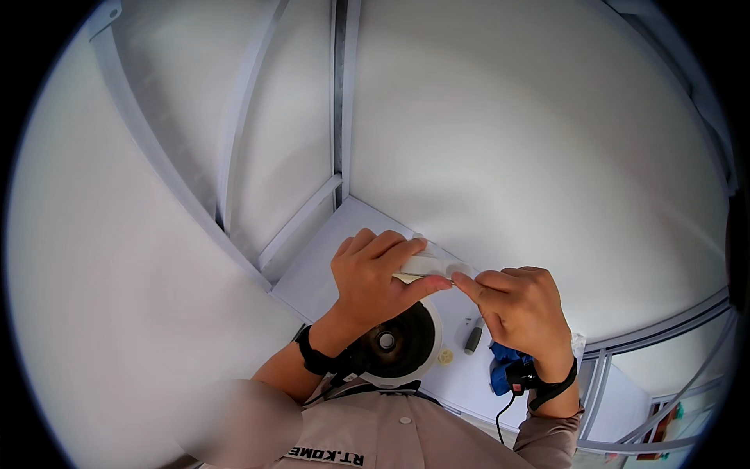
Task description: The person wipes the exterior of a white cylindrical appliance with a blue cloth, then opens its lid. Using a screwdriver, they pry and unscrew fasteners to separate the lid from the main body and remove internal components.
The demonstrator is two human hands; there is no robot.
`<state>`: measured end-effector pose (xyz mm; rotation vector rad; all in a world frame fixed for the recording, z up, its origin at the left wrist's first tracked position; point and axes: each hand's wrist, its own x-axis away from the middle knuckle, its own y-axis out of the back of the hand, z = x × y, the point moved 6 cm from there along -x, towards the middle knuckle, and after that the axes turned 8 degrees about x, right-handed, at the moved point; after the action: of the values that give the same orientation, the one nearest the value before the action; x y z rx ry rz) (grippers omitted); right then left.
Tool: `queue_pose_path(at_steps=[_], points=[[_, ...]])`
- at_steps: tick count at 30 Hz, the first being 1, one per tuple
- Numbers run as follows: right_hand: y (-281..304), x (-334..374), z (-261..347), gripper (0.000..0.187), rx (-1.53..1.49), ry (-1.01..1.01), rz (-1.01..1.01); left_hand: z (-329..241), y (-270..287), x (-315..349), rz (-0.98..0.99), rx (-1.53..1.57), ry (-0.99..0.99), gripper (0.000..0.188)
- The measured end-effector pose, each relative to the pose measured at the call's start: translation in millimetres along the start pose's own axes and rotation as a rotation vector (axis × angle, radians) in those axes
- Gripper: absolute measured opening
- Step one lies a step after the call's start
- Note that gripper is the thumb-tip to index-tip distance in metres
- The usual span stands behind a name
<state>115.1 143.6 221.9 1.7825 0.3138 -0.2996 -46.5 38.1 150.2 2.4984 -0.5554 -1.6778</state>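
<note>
Pale wall (pixel 156 313): beside the surface (pixel 308 277).
Left grip (pixel 363 273): pinching a white strip (pixel 426 266), raised near the black tub (pixel 440 332).
Right grip (pixel 516 309): fingers narrow at the strip's end; I cannot tell whether they pinch.
Strip work: apparently adjusting; next probably needs steady fingers.

Soft, muted light; faint shadows on pale walls (pixel 531 141); edges bowed (corners black); lower-left patch (pixel 242 422) blurred.

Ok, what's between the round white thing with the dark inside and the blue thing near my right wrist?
In the head view, a small yellow disc and a grey-handled tool lie on the table between them.
</note>
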Motion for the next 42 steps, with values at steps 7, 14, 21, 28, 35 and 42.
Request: queue_pose_path(at_steps=[7, 14, 21, 28, 35, 42], points=[[2, 10, 26, 0.056, 0.182, -0.138, -0.007, 0, -2, -5, 0.053, 0.001, 0.029, 0.067], [-2, 21, 42, 0.055, 0.162, -0.256, -0.034, -4, -6, -5, 0.113, 0.017, 0.023, 0.067], [3, 9, 13, 0.051, -0.045, -0.08, 0.014, -3, 0, 1, 0.057, 0.014, -0.018, 0.068], [8, 3, 4, 0.047, -0.106, -0.047, 0.063, -5, -1, 3, -0.012, -0.007, -0.065, 0.066], [16, -2, 1, 0.046, -0.138, -0.038, 0.092, -6, -3, 1, -0.041, 0.005, -0.065, 0.067], [19, 19, 33, 0.054, 0.035, -0.237, 0.115, -9, -6, -2, 0.064, -0.007, -0.006, 0.073]])
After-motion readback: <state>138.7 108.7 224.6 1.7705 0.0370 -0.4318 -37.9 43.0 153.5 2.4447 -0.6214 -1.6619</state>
